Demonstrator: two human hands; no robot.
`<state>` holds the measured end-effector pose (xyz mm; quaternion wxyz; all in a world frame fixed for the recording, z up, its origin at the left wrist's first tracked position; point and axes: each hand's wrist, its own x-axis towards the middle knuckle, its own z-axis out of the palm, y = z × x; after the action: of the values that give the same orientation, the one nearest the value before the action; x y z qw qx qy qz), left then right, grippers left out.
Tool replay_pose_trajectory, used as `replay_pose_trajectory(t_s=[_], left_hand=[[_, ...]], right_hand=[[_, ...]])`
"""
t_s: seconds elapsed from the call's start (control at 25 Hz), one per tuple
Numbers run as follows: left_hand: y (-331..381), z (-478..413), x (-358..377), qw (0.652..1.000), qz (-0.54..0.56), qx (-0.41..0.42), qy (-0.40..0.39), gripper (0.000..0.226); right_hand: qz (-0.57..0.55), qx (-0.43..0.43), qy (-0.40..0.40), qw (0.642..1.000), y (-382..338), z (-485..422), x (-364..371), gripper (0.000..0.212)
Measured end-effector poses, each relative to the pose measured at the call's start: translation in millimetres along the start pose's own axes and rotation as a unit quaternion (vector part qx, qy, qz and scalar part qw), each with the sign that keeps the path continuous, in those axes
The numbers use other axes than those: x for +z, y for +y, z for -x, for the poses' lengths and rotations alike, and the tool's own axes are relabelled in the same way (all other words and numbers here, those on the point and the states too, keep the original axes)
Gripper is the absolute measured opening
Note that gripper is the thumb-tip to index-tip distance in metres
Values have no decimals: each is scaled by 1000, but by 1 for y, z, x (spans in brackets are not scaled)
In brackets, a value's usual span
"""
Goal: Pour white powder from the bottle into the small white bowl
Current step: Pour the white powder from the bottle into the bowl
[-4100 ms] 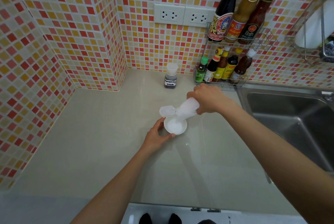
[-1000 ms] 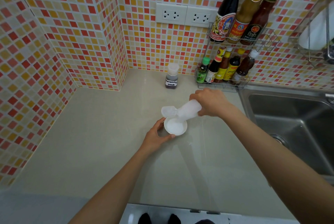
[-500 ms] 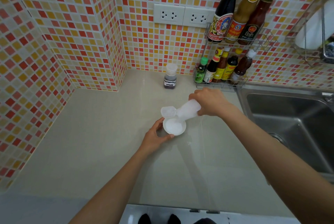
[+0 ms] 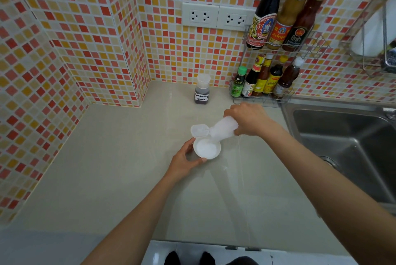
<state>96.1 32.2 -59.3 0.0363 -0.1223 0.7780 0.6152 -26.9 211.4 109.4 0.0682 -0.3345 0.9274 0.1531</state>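
A small white bowl (image 4: 216,153) sits on the beige counter and holds a layer of white powder. My left hand (image 4: 183,161) cups its left and near rim. My right hand (image 4: 248,120) grips the base of a translucent white bottle (image 4: 224,129), tilted down to the left with its mouth over the bowl's far edge. The bottle's flip lid (image 4: 198,130) hangs open just beyond the bowl.
A small bottle labelled seasoning sauce (image 4: 201,92) stands at the back by the tiled wall. A wire rack of sauce bottles (image 4: 262,80) stands to its right. A steel sink (image 4: 347,147) lies on the right. Sockets (image 4: 216,16) are on the wall.
Hardly anything has moved: the bottle stays tilted over the bowl in my right hand, and my left hand keeps its hold on the bowl.
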Motion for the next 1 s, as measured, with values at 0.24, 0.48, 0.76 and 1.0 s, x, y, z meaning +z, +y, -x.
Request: replay_pose_trajectory(t_s=[0.24,0.48,0.76,1.0], left_hand=[[-1,-1,0,1000,4,-2,-3,80],[-2,-1,0,1000,8,-1,-4,80],[-3,-3,1,1000,12,1,-2,83],[-3,-2,0,1000,9,-3,-4,82]], right_hand=[[2,-5,0,1000,-1,-1,-1,55],[1,-8,4,1000,-1,-2,0,55],[0,-10,8,1000,1,-3,2,54],[6,-14,9,1000,1,-4,1,54]])
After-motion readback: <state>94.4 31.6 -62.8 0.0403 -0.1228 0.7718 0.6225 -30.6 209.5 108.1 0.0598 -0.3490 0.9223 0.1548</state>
